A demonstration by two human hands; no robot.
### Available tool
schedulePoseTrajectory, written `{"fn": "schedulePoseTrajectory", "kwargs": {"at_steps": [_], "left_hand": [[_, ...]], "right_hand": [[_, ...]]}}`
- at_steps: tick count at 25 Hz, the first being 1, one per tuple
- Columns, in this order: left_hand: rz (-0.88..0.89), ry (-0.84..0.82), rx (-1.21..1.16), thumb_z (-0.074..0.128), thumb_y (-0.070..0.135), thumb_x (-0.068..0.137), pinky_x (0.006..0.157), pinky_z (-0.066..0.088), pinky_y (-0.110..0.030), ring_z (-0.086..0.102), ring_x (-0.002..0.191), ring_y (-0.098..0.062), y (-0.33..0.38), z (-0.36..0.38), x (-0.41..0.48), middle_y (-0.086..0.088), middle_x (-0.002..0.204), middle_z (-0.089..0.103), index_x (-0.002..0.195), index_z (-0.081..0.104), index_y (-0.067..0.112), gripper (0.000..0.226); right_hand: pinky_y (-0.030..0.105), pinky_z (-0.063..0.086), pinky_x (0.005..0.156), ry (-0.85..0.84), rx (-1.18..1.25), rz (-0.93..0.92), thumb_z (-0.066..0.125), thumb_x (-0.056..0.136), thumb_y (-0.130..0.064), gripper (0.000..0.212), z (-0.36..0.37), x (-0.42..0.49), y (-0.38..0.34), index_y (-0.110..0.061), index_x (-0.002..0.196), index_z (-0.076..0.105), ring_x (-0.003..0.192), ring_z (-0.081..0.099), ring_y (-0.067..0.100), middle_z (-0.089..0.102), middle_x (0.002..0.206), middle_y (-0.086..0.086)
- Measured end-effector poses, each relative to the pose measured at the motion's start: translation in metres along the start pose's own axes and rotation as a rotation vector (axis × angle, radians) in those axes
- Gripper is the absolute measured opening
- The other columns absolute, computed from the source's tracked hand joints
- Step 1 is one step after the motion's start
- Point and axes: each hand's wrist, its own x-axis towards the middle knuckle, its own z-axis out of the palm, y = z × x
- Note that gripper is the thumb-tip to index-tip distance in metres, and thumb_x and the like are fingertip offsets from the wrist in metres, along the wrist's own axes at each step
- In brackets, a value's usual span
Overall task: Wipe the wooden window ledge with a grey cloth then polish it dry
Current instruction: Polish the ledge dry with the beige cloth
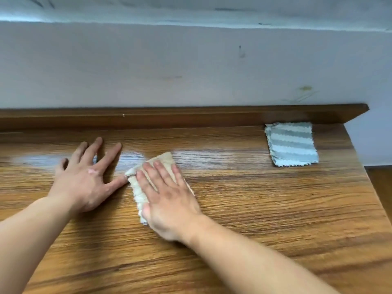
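Note:
The wooden window ledge fills the lower half of the head view, glossy brown with a grain pattern. My right hand lies flat, fingers spread, pressing a folded beige cloth onto the ledge near the middle. My left hand rests flat on the wood just left of it, fingers apart, its thumb tip touching the cloth's left edge. A folded grey striped cloth lies by itself at the back right of the ledge, apart from both hands.
A raised wooden trim strip runs along the back of the ledge under a pale wall. The ledge ends in a slanted right edge. A shiny reflective band crosses the wood behind the hands.

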Motion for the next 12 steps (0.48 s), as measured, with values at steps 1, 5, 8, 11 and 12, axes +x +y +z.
{"fn": "schedulePoseTrajectory", "kwargs": {"at_steps": [1, 5, 8, 11, 12], "left_hand": [[0.017, -0.003, -0.001, -0.001, 0.101, 0.06, 0.119, 0.017, -0.055, -0.001, 0.155, -0.022, 0.001, -0.001, 0.0, 0.008, 0.17, -0.003, 0.146, -0.011, 0.065, 0.093], [0.04, -0.018, -0.012, -0.002, 0.097, 0.068, 0.12, 0.01, -0.058, -0.01, 0.155, -0.021, 0.009, 0.004, -0.001, 0.009, 0.169, -0.014, 0.145, -0.019, 0.063, 0.086], [0.019, 0.003, -0.023, -0.005, 0.095, 0.07, 0.12, 0.006, -0.06, -0.014, 0.154, -0.021, 0.001, 0.012, -0.003, 0.007, 0.168, -0.016, 0.145, -0.019, 0.061, 0.084], [0.031, -0.012, -0.051, 0.002, 0.094, 0.074, 0.119, 0.001, -0.062, -0.016, 0.154, -0.022, 0.005, 0.013, -0.002, 0.007, 0.168, -0.016, 0.149, -0.014, 0.059, 0.084], [0.038, -0.02, -0.058, 0.005, 0.094, 0.076, 0.118, 0.0, -0.063, -0.017, 0.154, -0.022, 0.009, 0.011, -0.002, 0.007, 0.168, -0.016, 0.149, -0.013, 0.058, 0.084]], "right_hand": [[0.052, -0.014, 0.124, -0.005, -0.076, -0.05, 0.029, 0.102, -0.048, 0.073, -0.005, -0.005, 0.039, -0.023, 0.164, 0.0, 0.157, -0.015, 0.02, -0.006, 0.173, 0.0], [0.062, 0.004, 0.124, 0.183, -0.013, 0.522, 0.019, 0.096, -0.048, 0.074, -0.029, -0.004, 0.103, -0.018, 0.164, 0.013, 0.158, 0.002, 0.029, 0.014, 0.171, 0.009], [0.059, 0.011, 0.122, 0.165, -0.019, 0.17, 0.048, 0.09, -0.044, 0.08, 0.035, -0.061, -0.015, -0.016, 0.161, 0.025, 0.157, 0.001, 0.03, 0.025, 0.168, 0.012], [0.058, 0.015, 0.121, 0.006, -0.165, -0.139, 0.045, 0.091, -0.052, 0.082, 0.036, -0.113, 0.006, -0.024, 0.163, 0.018, 0.158, 0.008, 0.024, 0.02, 0.17, 0.003], [0.057, 0.005, 0.123, 0.015, -0.238, -0.004, 0.034, 0.096, -0.054, 0.08, 0.022, -0.109, 0.04, -0.024, 0.164, 0.006, 0.158, 0.0, 0.024, 0.01, 0.172, 0.003]]}}
